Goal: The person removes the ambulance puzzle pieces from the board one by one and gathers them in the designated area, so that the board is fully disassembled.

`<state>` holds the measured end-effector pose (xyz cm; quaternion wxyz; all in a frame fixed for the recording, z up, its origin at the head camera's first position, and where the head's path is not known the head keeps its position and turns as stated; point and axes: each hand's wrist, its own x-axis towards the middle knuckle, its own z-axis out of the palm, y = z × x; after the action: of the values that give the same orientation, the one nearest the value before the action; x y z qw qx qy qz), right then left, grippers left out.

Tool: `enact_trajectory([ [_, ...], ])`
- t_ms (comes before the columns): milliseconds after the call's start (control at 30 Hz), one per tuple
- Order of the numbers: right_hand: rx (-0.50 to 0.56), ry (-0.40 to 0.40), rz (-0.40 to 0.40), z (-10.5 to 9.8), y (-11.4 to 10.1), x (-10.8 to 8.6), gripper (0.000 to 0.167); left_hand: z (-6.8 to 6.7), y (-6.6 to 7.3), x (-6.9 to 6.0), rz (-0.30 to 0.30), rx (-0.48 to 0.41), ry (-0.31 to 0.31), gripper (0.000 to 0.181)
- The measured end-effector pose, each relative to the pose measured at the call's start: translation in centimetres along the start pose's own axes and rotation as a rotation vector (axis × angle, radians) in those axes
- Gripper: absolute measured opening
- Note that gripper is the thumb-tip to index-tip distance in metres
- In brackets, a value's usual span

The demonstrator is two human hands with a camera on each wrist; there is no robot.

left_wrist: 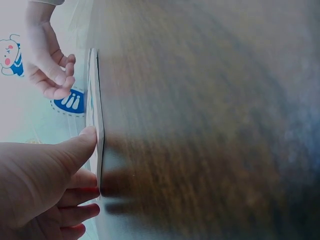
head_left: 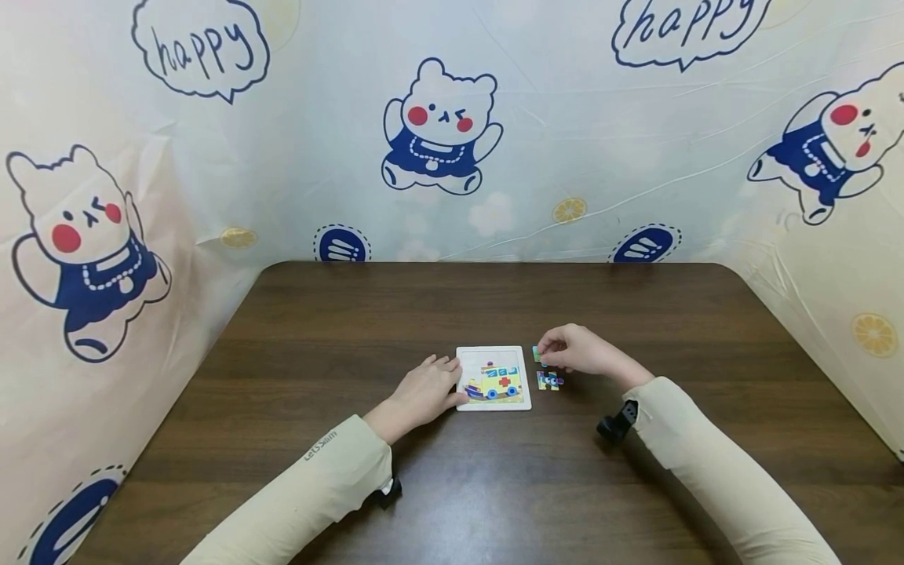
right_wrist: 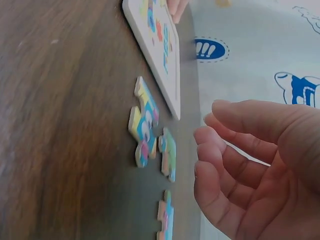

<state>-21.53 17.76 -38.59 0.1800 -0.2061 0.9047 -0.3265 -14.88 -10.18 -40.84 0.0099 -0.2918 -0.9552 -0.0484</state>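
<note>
A white-framed puzzle board lies on the table, with a yellow ambulance picture partly filled in. My left hand rests against its left side, fingers along the edge and thumb at the near left corner. In the left wrist view, the thumb and fingers touch the board's rim. My right hand hovers just right of the board, its fingers bent and nothing visible between them in the right wrist view. Below it lie loose puzzle pieces, a greenish piece and another piece, partly cut off.
The brown wooden table carries the board near its middle. Behind and beside it hangs a printed cloth with cartoon bears. A black wrist device hangs below the right sleeve.
</note>
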Motion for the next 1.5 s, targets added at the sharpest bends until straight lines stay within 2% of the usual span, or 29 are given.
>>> enact_trajectory([
  [233, -0.002, -0.001, -0.041, 0.3, -1.3, 0.0, 0.016, 0.0, 0.1, -0.1, -0.009, 0.001, -0.005, 0.052],
  [533, -0.043, -0.01, -0.076, 1.1, -1.9, 0.7, 0.015, 0.0, 0.0, -0.1, -0.011, -0.002, -0.008, 0.052],
  [933, -0.045, -0.008, -0.208, 1.8, -2.9, 1.1, 0.012, 0.1, 0.0, -0.1, -0.007, 0.002, -0.001, 0.051],
  [1500, -0.068, -0.047, -0.169, 3.8, -4.0, 2.1, 0.025, 0.1, 0.0, 0.1, -0.008, -0.002, 0.002, 0.051],
])
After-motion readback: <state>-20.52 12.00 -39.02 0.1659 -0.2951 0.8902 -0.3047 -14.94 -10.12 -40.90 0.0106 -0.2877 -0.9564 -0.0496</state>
